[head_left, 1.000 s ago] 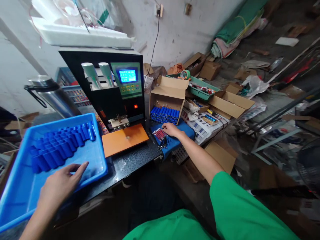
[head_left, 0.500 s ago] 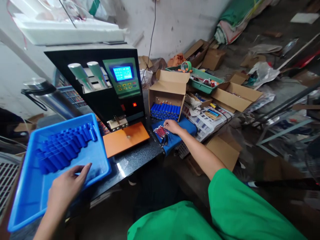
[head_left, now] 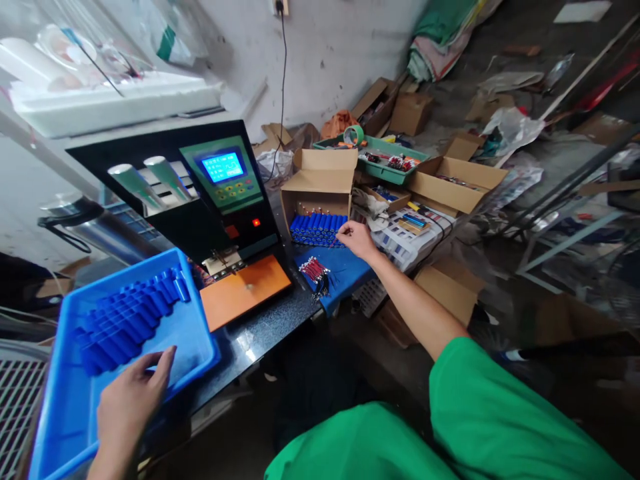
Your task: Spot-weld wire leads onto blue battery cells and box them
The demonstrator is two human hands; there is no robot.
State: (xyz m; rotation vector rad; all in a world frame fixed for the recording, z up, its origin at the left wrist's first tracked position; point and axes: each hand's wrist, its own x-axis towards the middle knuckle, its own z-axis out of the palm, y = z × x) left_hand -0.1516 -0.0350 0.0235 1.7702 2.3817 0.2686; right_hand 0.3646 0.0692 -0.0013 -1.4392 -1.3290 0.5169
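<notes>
1. The left hand (head_left: 131, 407) lies flat with its fingers spread on the near rim of the blue tray (head_left: 60, 413), gripping nothing.
2. In the far part of that tray lie rows of blue cells (head_left: 127, 317), just beyond the fingertips but apart from them.
3. The right hand (head_left: 354, 238) reaches out to the right, its fingers curled at the right end of a stack of blue cells in the open cardboard box (head_left: 320, 190); whether it pinches a cell I cannot tell.
4. Near-left of that hand, a bundle of red-tipped wires (head_left: 314, 271) rests on the blue cloth (head_left: 345, 273), apart from the hand.
5. Between the 2 hands stands the black welding machine (head_left: 200, 193) with a lit blue screen, and an orange plate (head_left: 245, 290) lies at its foot on the dark worktop.
6. Far right, a green tray (head_left: 385, 160) and another open carton (head_left: 463, 183) sit among clutter.
</notes>
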